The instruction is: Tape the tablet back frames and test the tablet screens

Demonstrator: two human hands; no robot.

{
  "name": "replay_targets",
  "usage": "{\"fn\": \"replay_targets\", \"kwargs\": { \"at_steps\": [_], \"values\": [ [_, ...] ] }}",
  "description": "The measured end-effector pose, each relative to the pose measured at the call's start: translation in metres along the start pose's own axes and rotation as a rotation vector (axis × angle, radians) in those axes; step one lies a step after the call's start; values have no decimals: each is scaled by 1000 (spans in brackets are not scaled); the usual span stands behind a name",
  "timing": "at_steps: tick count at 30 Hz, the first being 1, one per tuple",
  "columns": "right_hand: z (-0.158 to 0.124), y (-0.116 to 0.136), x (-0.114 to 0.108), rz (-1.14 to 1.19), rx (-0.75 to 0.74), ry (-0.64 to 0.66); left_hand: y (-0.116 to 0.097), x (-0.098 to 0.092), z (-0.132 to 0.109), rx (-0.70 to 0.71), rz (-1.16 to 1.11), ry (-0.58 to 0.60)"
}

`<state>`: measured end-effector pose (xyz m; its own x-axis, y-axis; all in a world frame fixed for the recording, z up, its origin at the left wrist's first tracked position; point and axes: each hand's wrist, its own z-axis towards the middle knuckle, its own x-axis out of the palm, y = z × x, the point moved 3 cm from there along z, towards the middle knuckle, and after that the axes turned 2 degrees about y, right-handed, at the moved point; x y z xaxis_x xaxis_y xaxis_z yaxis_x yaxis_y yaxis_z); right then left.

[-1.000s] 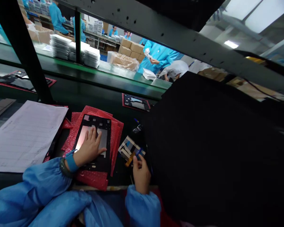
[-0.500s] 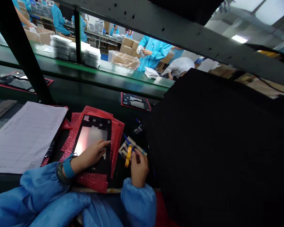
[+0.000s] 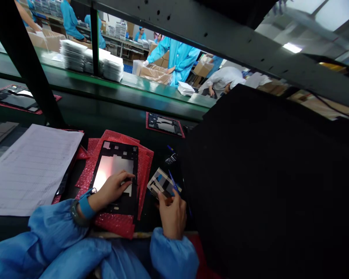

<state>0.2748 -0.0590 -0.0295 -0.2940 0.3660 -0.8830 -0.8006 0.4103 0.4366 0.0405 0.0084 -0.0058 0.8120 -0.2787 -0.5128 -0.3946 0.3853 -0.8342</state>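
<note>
A tablet housing point(image 3: 107, 195), black with a silvery panel in its middle, lies on red bubble-wrap bags point(image 3: 147, 159). My left hand point(image 3: 112, 190) rests over its lower right part, thumb and forefinger slightly apart near the right edge. Right of the bags, my right hand point(image 3: 173, 213) is closed around a slim blue pen-like tool point(image 3: 173, 180) that points up and away. A bit of an orange tape roll point(image 3: 169, 201) shows beneath its fingers, mostly hidden. Just beyond those fingers lies a small pale block point(image 3: 158, 176) with dark and blue pieces on it.
Printed sheets point(image 3: 31, 170) lie at left. Other housings on red wrap, one far left point(image 3: 14, 99) and one ahead point(image 3: 165, 124), lie on the dark green surface. A large black panel point(image 3: 264, 186) fills the right side. Co-workers in blue point(image 3: 183, 58) stand beyond the glass-edged shelf.
My right hand has turned and shifted slightly right; the orange roll has dropped under its fingers, and the blue tool now points up. My left thumb has moved nearer the forefinger.
</note>
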Motion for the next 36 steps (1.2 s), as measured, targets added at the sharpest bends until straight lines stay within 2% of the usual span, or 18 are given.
{"fn": "replay_targets", "kwargs": {
  "at_steps": [3,5,11,15,20,23,29,36],
  "values": [
    [0,-8,0,161,56,24,1,0,1,2,-22,-5],
    [-1,-8,5,318,34,22,2,0,1,1,-32,-7],
    [-9,15,22,669,-74,-95,1,0,-1,-10,-45,-19],
    [-15,36,26,615,-266,-116,1,0,-2,-9,-66,-32],
    [-21,55,25,609,-476,-47,0,1,-2,-13,-95,-47],
    [-24,59,25,608,-534,-56,0,2,-2,-18,-113,-30],
    [-33,61,28,546,-713,-190,-7,3,0,-42,-87,68],
    [-36,65,25,485,-784,-192,-14,1,0,-24,-61,106]
  ]
}}
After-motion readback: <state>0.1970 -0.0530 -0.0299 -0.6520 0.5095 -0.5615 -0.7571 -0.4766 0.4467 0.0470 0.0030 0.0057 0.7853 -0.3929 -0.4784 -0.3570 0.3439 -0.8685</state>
